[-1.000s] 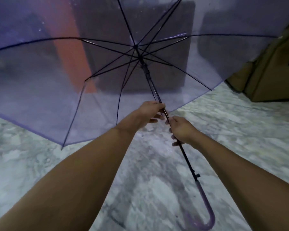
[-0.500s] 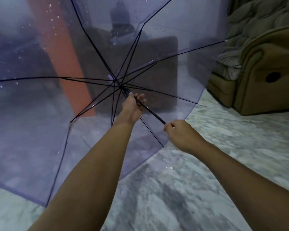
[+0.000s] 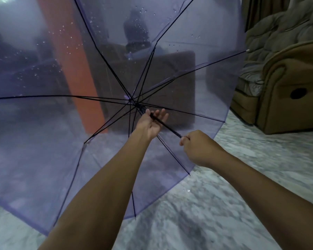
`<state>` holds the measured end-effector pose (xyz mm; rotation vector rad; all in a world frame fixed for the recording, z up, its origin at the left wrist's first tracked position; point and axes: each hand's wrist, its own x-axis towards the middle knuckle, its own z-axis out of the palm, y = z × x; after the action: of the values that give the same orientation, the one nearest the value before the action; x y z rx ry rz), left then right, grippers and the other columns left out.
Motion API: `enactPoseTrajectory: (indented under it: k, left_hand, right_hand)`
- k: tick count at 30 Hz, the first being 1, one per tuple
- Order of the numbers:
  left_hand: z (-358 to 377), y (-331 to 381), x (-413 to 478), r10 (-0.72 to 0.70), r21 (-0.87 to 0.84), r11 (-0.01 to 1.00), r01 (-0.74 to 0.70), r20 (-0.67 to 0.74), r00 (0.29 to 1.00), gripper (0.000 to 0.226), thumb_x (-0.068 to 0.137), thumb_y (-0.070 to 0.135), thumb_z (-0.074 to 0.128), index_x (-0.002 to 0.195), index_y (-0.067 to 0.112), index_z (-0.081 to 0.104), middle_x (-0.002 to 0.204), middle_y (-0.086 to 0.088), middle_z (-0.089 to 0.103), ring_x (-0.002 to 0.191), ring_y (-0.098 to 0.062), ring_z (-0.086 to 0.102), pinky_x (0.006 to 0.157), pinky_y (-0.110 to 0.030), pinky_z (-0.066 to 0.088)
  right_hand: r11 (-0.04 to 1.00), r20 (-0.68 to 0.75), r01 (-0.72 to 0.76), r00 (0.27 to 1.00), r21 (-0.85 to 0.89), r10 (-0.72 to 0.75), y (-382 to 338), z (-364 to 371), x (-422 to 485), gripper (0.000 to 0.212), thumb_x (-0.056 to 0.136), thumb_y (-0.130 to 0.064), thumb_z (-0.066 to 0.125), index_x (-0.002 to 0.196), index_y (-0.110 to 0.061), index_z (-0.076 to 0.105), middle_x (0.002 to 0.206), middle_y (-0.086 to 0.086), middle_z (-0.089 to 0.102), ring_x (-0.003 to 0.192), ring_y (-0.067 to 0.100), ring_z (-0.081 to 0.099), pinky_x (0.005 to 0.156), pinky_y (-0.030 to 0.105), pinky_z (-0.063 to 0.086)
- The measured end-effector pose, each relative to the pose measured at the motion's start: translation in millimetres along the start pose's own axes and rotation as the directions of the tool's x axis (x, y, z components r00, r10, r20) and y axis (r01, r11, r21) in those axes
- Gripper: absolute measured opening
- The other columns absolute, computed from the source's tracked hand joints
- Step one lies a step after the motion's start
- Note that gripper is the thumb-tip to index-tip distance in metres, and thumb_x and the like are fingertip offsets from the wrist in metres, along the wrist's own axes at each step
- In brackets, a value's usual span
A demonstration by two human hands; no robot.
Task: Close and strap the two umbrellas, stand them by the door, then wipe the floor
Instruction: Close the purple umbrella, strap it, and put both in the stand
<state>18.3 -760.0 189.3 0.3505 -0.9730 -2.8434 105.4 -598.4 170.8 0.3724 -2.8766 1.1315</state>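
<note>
The left hand (image 3: 151,123) has slid up the umbrella (image 3: 116,69) shaft to the runner, fingers now spread.

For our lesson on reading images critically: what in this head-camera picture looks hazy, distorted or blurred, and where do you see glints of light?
Head view: things behind the translucent purple umbrella canopy look hazy and tinted, the orange pillar included; raindrops on the canopy catch small glints; the wide lens stretches both forearms near the lower edge; the grey marble floor smears toward the corners; the left hand and right hand stay fairly sharp.
</note>
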Motion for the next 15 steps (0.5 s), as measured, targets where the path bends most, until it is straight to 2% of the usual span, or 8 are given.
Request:
enactPoseTrajectory:
  k: [1,3,5,6,8,11,13,15]
  left_hand:
    - [3,0,-4,-0.004,-0.027,1.000,0.004,0.004,1.000,0.039,0.107,0.025,0.031,0.074,0.009,0.043,0.072,-0.009,0.048,0.074,-0.024,0.060,0.082,-0.043,0.052]
    - [12,-7,-12,-0.028,-0.042,0.999,0.030,0.041,0.999,0.039,0.107,0.024,0.031,0.073,0.010,0.042,0.070,-0.008,0.043,0.068,-0.021,0.056,0.063,-0.036,0.059]
    - [22,-20,-20,-0.068,0.018,0.998,0.067,0.101,0.993,0.039,0.107,0.025,0.030,0.072,0.011,0.040,0.066,-0.004,0.035,0.057,-0.013,0.041,0.050,-0.024,0.048]
    - [27,-25,-22,-0.091,0.053,0.995,0.085,0.128,0.988,0.039,0.107,0.026,0.030,0.072,0.012,0.040,0.063,-0.002,0.031,0.052,-0.011,0.032,0.048,-0.020,0.036]
    - [34,-29,-20,-0.105,0.104,0.991,0.090,0.144,0.984,0.041,0.107,0.029,0.030,0.070,0.012,0.039,0.052,0.000,0.030,0.041,-0.010,0.025,0.042,-0.019,0.021]
    - [33,-23,-9,-0.073,0.069,0.996,0.064,0.124,0.990,0.042,0.107,0.032,0.030,0.070,0.013,0.038,0.037,0.003,0.028,0.026,-0.009,0.023,0.032,-0.019,0.016]
    - [26,-21,-4,-0.066,0.037,0.997,0.062,0.112,0.992,0.042,0.107,0.031,0.030,0.070,0.013,0.038,0.036,0.003,0.027,0.026,-0.009,0.023,0.030,-0.020,0.017]
    - [22,-20,-4,-0.057,0.044,0.998,0.053,0.100,0.993,0.041,0.108,0.028,0.028,0.071,0.013,0.038,0.037,0.004,0.026,0.027,-0.010,0.022,0.031,-0.020,0.017]
  right_hand:
    - [1.000,-0.007,-0.008,1.000,0.001,0.008,-2,1,2,0.034,0.101,-0.020,0.037,0.110,-0.005,0.066,0.098,0.016,0.062,0.085,0.027,0.054,0.085,0.041,0.050]
    - [1.000,-0.042,-0.020,0.999,0.006,0.020,-5,3,9,0.033,0.100,-0.020,0.038,0.106,-0.005,0.066,0.096,0.015,0.061,0.084,0.026,0.053,0.084,0.040,0.051]
    - [0.998,-0.096,-0.038,0.994,0.053,0.043,-8,4,19,0.028,0.100,-0.021,0.040,0.089,-0.007,0.062,0.089,0.015,0.057,0.080,0.026,0.050,0.073,0.037,0.048]
    - [0.995,-0.112,-0.054,0.992,0.089,0.064,-9,4,23,0.028,0.100,-0.021,0.042,0.081,-0.009,0.057,0.083,0.014,0.053,0.078,0.027,0.047,0.066,0.035,0.043]
    - [0.987,-0.110,-0.076,0.990,0.139,0.091,-9,2,30,0.027,0.101,-0.025,0.044,0.086,-0.008,0.058,0.078,0.011,0.049,0.074,0.027,0.045,0.061,0.031,0.035]
    - [0.987,-0.075,-0.048,0.995,0.155,0.060,-8,0,32,0.032,0.102,-0.028,0.045,0.104,-0.003,0.064,0.070,0.008,0.049,0.067,0.026,0.044,0.055,0.031,0.031]
    - [0.990,-0.056,-0.021,0.998,0.137,0.029,-9,1,29,0.030,0.102,-0.027,0.044,0.095,-0.006,0.064,0.063,0.006,0.047,0.059,0.024,0.041,0.055,0.031,0.030]
    - [0.995,-0.040,0.007,0.999,0.098,-0.003,-10,2,25,0.035,0.103,-0.024,0.043,0.071,-0.013,0.053,0.059,0.004,0.042,0.053,0.020,0.037,0.053,0.031,0.028]
